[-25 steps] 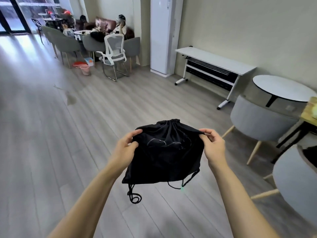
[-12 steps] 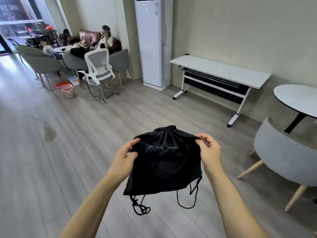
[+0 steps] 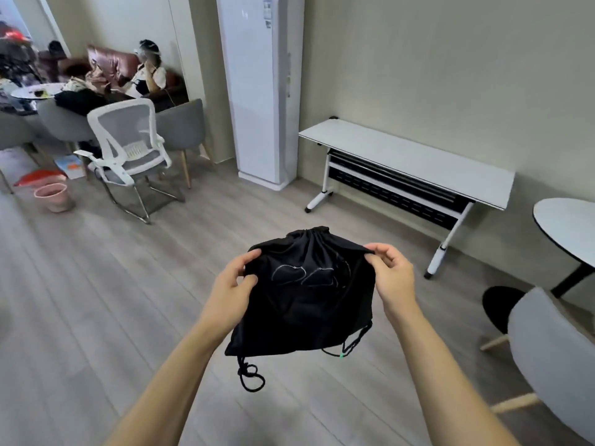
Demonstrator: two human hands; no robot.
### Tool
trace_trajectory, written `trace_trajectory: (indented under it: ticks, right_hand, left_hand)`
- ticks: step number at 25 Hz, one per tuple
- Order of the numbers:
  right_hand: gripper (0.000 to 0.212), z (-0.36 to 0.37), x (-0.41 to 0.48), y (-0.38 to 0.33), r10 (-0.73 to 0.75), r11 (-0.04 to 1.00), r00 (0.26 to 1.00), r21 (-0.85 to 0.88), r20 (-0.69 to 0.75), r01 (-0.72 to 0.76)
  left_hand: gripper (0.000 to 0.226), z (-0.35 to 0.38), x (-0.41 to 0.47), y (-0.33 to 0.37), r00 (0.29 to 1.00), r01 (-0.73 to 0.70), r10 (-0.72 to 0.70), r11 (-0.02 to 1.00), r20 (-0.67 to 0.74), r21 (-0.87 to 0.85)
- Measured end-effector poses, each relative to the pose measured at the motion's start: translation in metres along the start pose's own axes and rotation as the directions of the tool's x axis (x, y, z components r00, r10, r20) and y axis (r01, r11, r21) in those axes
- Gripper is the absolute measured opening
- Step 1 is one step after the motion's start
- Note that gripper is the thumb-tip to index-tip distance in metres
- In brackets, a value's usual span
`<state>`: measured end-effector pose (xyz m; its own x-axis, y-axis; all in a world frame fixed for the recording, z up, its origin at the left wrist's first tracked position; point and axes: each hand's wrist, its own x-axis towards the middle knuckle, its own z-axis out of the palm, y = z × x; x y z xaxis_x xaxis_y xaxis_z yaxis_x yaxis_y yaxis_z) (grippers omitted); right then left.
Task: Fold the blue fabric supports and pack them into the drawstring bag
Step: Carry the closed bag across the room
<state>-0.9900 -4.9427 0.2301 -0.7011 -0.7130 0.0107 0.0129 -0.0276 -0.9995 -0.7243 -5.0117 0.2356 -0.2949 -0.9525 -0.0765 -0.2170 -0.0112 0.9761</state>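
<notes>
A black drawstring bag (image 3: 306, 304) hangs in the air in front of me, its mouth gathered shut at the top. My left hand (image 3: 230, 292) pinches its upper left edge and my right hand (image 3: 391, 278) pinches its upper right edge. Faint white outline markings show on the bag's front. Black cords (image 3: 251, 376) dangle in loops below the bag, one with a small green tip. No blue fabric supports are visible; the bag's contents are hidden.
A white folding table (image 3: 409, 162) stands against the wall ahead, beside a tall white air conditioner (image 3: 260, 91). A round table (image 3: 570, 226) and a grey chair (image 3: 553, 358) are at right. A white mesh chair (image 3: 128, 146), grey chairs and seated people are at far left.
My view has swung rightward and closer to the wall, so the furniture shifts left in frame. Both hands keep the same hold on the bag; its cords swing slightly.
</notes>
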Motion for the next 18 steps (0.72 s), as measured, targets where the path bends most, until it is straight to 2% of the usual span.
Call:
trace_trajectory:
  ticks: [6, 10, 14, 18]
  right_hand:
    - [0.016, 0.094, 0.188, -0.001, -0.010, 1.000, 0.996, 0.015, -0.087, 0.012]
    - [0.015, 0.149, 0.339, 0.014, -0.038, 0.999, 0.994, 0.031, -0.106, 0.042]
    - [0.016, 0.205, 0.497, 0.023, 0.001, 0.999, 0.996, 0.044, -0.089, 0.003]
    - [0.020, 0.268, 0.650, 0.006, -0.038, 0.999, 0.997, -0.018, -0.074, 0.037]
  left_hand:
    - [0.049, -0.002, 0.242, 0.037, 0.996, -0.027, 0.025, 0.999, 0.083, 0.019]
    - [0.049, 0.016, 0.410, 0.051, 0.985, -0.096, 0.084, 0.993, 0.154, 0.071]
    - [0.051, 0.033, 0.572, 0.065, 0.989, -0.078, 0.065, 0.992, 0.135, 0.099]
    - [0.051, 0.044, 0.718, 0.102, 0.989, -0.108, 0.094, 0.986, 0.116, 0.126]
